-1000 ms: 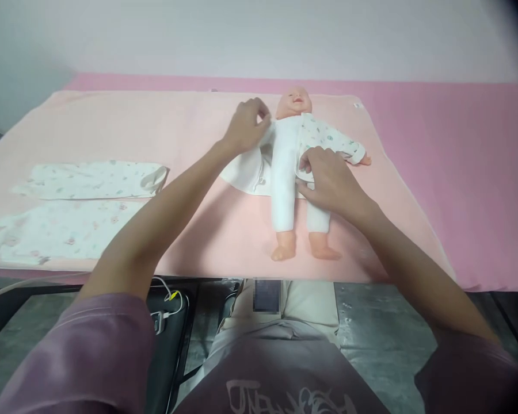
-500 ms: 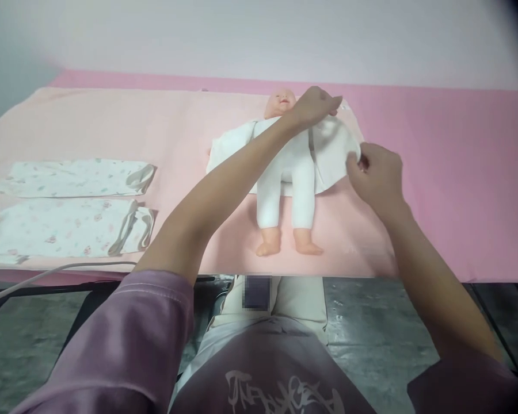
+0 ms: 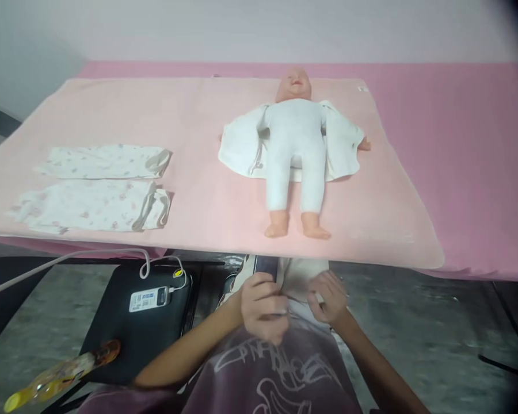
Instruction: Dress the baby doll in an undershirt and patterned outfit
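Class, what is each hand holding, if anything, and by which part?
The left hand grips what looks like a phone by its near end; the blurred right hand shows nothing held.

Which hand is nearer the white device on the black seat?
Left: the left hand is to the right of the white device, apart from it; the right hand is farther right, beyond the left hand.

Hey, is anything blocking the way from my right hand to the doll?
No object visibly stands in the way. Seen from above, only the near edge of the peach mat comes between your right hand and the doll.
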`<move>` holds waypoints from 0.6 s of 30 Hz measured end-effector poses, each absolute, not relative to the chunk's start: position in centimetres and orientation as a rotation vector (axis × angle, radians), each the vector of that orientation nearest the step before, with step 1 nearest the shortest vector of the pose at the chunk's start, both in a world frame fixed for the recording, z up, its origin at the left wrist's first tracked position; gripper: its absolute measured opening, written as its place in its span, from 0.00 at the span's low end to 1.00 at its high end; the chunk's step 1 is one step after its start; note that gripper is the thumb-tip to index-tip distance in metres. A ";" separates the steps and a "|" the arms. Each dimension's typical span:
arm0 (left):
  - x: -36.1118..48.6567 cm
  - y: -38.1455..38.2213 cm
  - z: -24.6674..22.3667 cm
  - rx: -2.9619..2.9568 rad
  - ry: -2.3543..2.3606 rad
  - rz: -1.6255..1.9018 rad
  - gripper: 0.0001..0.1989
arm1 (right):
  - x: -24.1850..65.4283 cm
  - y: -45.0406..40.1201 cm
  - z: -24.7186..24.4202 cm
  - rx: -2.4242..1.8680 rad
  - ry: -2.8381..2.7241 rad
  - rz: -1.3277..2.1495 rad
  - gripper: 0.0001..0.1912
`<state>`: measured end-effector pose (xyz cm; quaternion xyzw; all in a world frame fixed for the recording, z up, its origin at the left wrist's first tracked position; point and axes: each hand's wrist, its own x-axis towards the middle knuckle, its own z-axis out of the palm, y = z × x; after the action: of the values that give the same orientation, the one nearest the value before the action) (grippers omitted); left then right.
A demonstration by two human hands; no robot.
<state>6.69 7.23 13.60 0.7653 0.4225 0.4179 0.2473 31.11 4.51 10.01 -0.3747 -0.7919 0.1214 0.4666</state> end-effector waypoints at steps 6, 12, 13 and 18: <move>-0.3 0.7 4.5 1.313 1.699 1.185 0.18 | 26.5 3.0 3.0 -1.523 -1.338 1.187 0.19; -0.7 1.4 1.8 1.193 1.574 1.033 0.25 | 23.9 3.8 0.4 -1.490 -1.284 1.284 0.30; -0.1 1.7 1.7 1.232 1.565 1.028 0.25 | 23.5 4.0 0.3 -1.490 -1.289 1.267 0.31; 2.0 2.8 1.4 1.316 1.604 1.029 0.22 | 22.7 5.2 0.2 -1.542 -1.325 1.194 0.24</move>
<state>2.03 2.84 1.40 0.5204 0.6344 0.4070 0.4013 22.69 5.21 0.15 -0.6043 -0.5195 0.4680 0.3821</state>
